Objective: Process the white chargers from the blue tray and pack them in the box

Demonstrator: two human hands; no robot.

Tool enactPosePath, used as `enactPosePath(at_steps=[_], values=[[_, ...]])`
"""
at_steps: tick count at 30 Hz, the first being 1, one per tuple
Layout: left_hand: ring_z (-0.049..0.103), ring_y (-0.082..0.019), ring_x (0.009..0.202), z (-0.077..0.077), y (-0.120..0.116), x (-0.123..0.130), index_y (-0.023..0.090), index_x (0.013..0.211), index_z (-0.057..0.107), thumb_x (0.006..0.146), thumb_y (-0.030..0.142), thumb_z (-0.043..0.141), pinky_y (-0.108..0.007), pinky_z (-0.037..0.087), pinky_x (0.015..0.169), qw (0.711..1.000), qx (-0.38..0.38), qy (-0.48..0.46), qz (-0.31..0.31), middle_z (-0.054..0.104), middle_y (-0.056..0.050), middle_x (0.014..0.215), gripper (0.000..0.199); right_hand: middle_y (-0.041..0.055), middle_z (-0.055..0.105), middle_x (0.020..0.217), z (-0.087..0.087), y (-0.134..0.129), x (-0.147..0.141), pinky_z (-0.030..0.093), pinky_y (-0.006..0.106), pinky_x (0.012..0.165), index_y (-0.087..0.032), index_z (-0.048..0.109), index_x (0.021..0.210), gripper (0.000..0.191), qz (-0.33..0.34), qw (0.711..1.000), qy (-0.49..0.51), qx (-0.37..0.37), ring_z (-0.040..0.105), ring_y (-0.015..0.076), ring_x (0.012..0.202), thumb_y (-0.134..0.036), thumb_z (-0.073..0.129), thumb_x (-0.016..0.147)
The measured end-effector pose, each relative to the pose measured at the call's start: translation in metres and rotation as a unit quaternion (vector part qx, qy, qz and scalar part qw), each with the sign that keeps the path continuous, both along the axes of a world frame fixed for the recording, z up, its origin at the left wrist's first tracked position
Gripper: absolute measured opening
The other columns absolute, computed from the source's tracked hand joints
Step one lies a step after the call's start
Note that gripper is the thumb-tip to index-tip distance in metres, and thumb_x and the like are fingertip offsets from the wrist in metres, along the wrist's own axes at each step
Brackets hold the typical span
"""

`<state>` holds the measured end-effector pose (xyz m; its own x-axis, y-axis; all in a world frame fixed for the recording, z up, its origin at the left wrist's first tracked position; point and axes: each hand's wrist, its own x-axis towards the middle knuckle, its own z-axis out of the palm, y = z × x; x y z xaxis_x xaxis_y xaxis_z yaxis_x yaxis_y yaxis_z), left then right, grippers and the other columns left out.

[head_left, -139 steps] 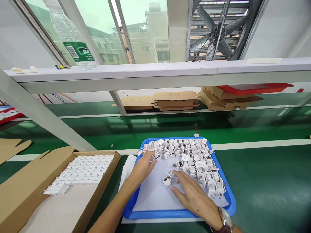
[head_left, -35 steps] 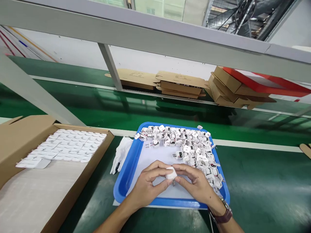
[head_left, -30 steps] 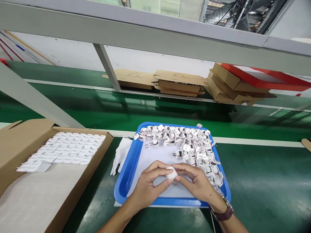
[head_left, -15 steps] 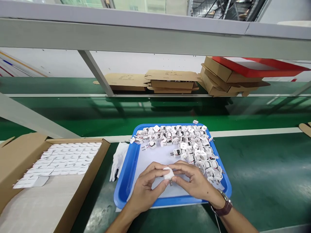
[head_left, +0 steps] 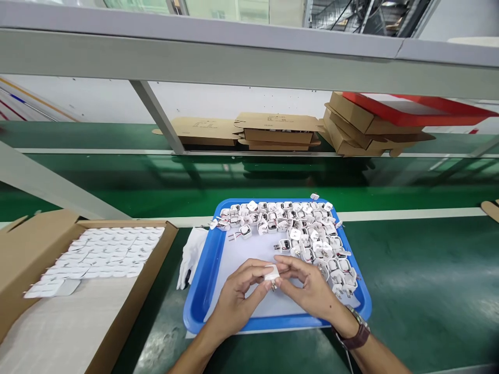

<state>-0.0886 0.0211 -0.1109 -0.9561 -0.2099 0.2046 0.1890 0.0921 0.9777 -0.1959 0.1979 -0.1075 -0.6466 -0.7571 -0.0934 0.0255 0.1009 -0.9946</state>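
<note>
Between my two hands is a white plug adapter, its metal prongs pointing down toward me. My left hand pinches it from the left with thumb and fingers. From the right, the thumb and fingers of my right hand close on the same adapter. Both hands are over the near part of a blue tray lined with white paper. Many more white plug housings, several with open backs and thin wires showing, crowd the tray's far and right sides.
An open cardboard box on the left holds rows of flat white pieces. A white glove lies against the tray's left side. Cardboard boxes and a red-rimmed tray sit behind, under a metal crossbar.
The adapter has tipped slightly and moved a little up between my fingers. My right fingers have shifted slightly around it. The tray's contents look the same.
</note>
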Motion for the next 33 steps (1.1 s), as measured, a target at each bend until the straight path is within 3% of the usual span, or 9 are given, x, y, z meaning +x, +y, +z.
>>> enactPosePath(at_steps=[4, 7, 10, 15, 21, 24, 27, 29, 33], values=[[0.066, -0.026, 0.126, -0.001, -0.002, 0.004, 0.032, 0.135, 0.066, 0.102, 0.016, 0.059, -0.040, 0.059, 0.102, 0.996, -0.088, -0.012, -0.012, 0.064, -0.011, 0.138, 0.037, 0.0070, 0.077, 0.122, -0.001, 0.001, -0.003, 0.061, 0.046, 0.103, -0.025, 0.063, 0.140, 0.052, -0.028, 0.999, 0.003, 0.018, 0.076, 0.0229, 0.107, -0.037, 0.075, 0.091], [0.063, -0.028, 0.129, -0.006, 0.001, 0.006, 0.032, 0.143, 0.057, 0.098, 0.017, 0.065, -0.042, 0.060, 0.100, 0.987, -0.162, -0.013, 0.016, 0.055, -0.013, 0.147, 0.048, 0.0064, 0.077, 0.114, 0.000, 0.001, -0.004, 0.063, 0.043, 0.096, -0.024, 0.062, 0.140, 0.052, -0.045, 0.999, 0.012, 0.020, 0.076, 0.0213, 0.099, -0.037, 0.075, 0.091], [0.068, -0.026, 0.113, -0.011, 0.007, 0.005, 0.029, 0.137, 0.056, 0.090, 0.019, 0.076, -0.039, 0.063, 0.091, 0.978, -0.198, 0.015, 0.060, 0.061, -0.012, 0.132, 0.052, 0.0054, 0.077, 0.106, 0.000, -0.001, -0.002, 0.064, 0.041, 0.090, -0.023, 0.061, 0.139, 0.053, -0.043, 0.999, 0.009, 0.017, 0.075, 0.0198, 0.092, -0.038, 0.075, 0.090], [0.068, -0.024, 0.099, -0.010, 0.009, -0.001, 0.025, 0.118, 0.061, 0.093, 0.013, 0.072, -0.035, 0.059, 0.085, 0.960, -0.248, 0.088, 0.095, 0.069, -0.007, 0.107, 0.029, 0.0070, 0.076, 0.106, 0.001, -0.003, 0.001, 0.064, 0.040, 0.090, -0.022, 0.063, 0.136, 0.052, -0.030, 0.999, -0.010, 0.013, 0.075, 0.0208, 0.094, -0.042, 0.078, 0.090], [0.067, -0.023, 0.098, -0.005, 0.003, -0.006, 0.023, 0.117, 0.062, 0.091, 0.012, 0.073, -0.035, 0.058, 0.084, 0.953, -0.267, 0.096, 0.103, 0.068, -0.008, 0.106, 0.031, 0.0106, 0.078, 0.117, 0.004, -0.002, -0.003, 0.062, 0.041, 0.097, -0.022, 0.066, 0.132, 0.046, -0.049, 0.998, 0.039, 0.026, 0.075, 0.0239, 0.106, -0.052, 0.066, 0.098], [0.068, -0.023, 0.098, 0.010, -0.002, -0.001, 0.022, 0.118, 0.063, 0.091, 0.010, 0.072, -0.035, 0.058, 0.085, 0.941, -0.283, 0.106, 0.149, 0.065, -0.008, 0.105, 0.031, 0.0116, 0.077, 0.121, 0.004, 0.001, 0.003, 0.065, 0.039, 0.092, -0.024, 0.069, 0.130, 0.041, -0.069, 0.990, 0.106, 0.059, 0.076, 0.0266, 0.107, -0.051, 0.065, 0.099], [0.068, -0.024, 0.104, 0.036, -0.021, 0.017, 0.023, 0.123, 0.062, 0.092, 0.012, 0.068, -0.036, 0.059, 0.089, 0.917, -0.321, 0.088, 0.220, 0.065, -0.010, 0.112, 0.033, 0.0127, 0.074, 0.129, -0.001, 0.007, 0.009, 0.068, 0.028, 0.064, -0.028, 0.071, 0.128, 0.036, -0.071, 0.978, 0.176, 0.081, 0.077, 0.0294, 0.107, -0.049, 0.064, 0.099], [0.068, -0.026, 0.112, 0.054, -0.048, 0.039, 0.024, 0.128, 0.061, 0.095, 0.017, 0.066, -0.038, 0.059, 0.094, 0.891, -0.360, 0.044, 0.273, 0.066, -0.011, 0.120, 0.034, 0.0111, 0.075, 0.128, -0.007, 0.013, 0.010, 0.063, 0.022, 0.045, -0.031, 0.072, 0.126, 0.034, -0.076, 0.969, 0.211, 0.102, 0.078, 0.0302, 0.106, -0.049, 0.063, 0.098], [0.067, -0.031, 0.117, 0.076, -0.133, 0.102, 0.022, 0.122, 0.068, 0.095, 0.037, 0.066, -0.043, 0.056, 0.101, 0.794, -0.452, -0.121, 0.388, 0.071, -0.012, 0.125, 0.031, 0.0073, 0.080, 0.121, -0.015, 0.020, 0.006, 0.071, 0.029, 0.066, -0.034, 0.075, 0.122, 0.030, -0.052, 0.944, 0.323, 0.052, 0.079, 0.0319, 0.107, -0.045, 0.069, 0.095]])
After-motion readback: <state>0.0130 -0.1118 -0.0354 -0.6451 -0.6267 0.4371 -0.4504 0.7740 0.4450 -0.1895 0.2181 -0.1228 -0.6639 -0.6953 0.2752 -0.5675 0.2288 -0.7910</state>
